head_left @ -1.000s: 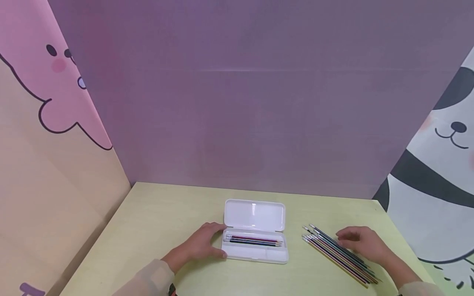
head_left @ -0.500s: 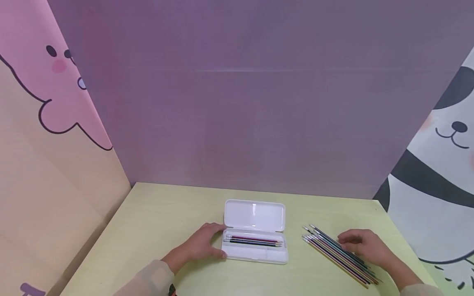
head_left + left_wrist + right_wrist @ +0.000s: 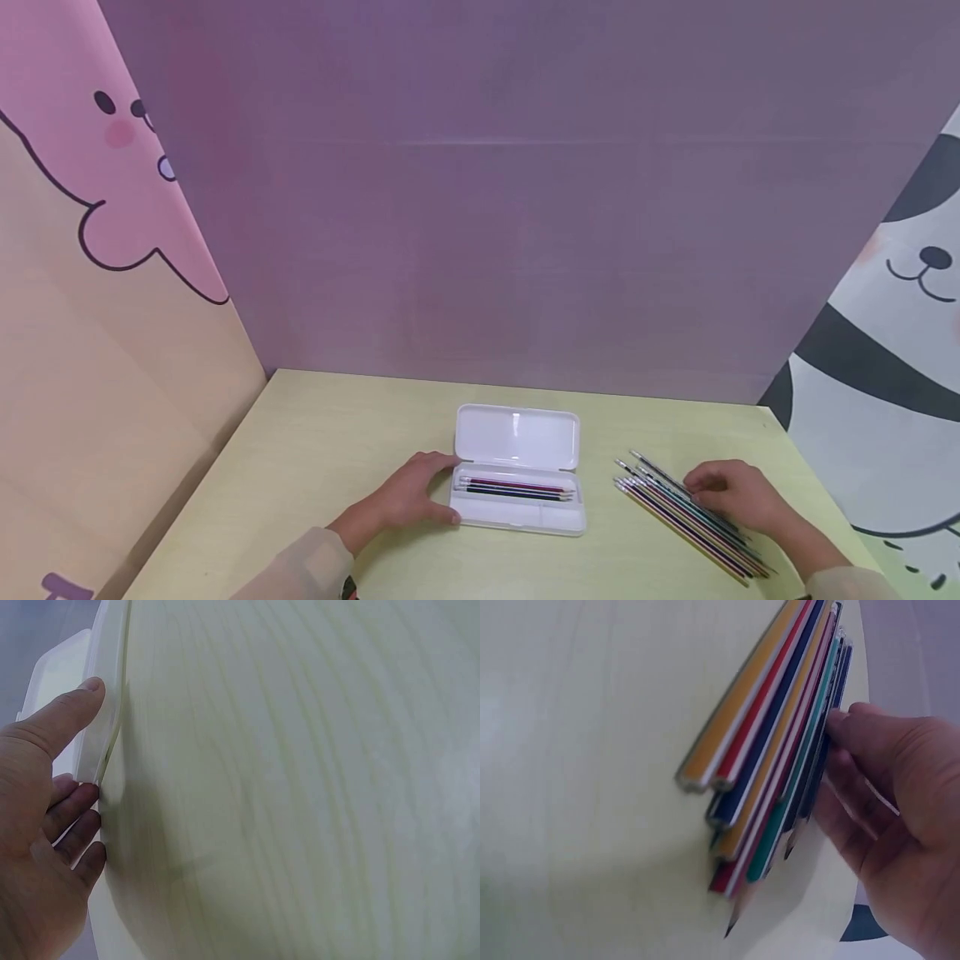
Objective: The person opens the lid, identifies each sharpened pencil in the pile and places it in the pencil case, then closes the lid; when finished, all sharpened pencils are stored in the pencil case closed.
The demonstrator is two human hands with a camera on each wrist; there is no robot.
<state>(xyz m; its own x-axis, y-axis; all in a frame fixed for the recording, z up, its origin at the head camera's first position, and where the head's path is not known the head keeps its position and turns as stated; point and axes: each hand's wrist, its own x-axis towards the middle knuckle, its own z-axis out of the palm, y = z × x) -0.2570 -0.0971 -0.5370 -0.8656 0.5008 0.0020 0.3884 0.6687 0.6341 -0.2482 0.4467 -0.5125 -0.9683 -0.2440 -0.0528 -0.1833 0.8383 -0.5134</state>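
A white pencil case [image 3: 517,437] lies open in the middle of the pale table, with a few pencils [image 3: 513,488] in its tray. My left hand [image 3: 416,493] holds the case's left end; the thumb [image 3: 71,712] rests on the rim [image 3: 105,697] and the fingers [image 3: 75,825] wrap the near side. To the right lies a slanted pile of several coloured pencils [image 3: 675,508] [image 3: 772,750]. My right hand [image 3: 727,493] [image 3: 892,802] rests over the pile's right side. Its thumb and loosely curled fingertips touch the outermost dark pencil [image 3: 817,757], which still lies flat on the table.
The yellow-green table [image 3: 330,433] [image 3: 300,787] is boxed in by a purple back wall [image 3: 487,208], a pink cartoon panel [image 3: 97,250] on the left and a panda panel [image 3: 892,350] on the right. Bare tabletop lies between the case and the pencil pile.
My right hand has drawn back slightly along the pencil pile toward me. The left hand and the case have not moved.
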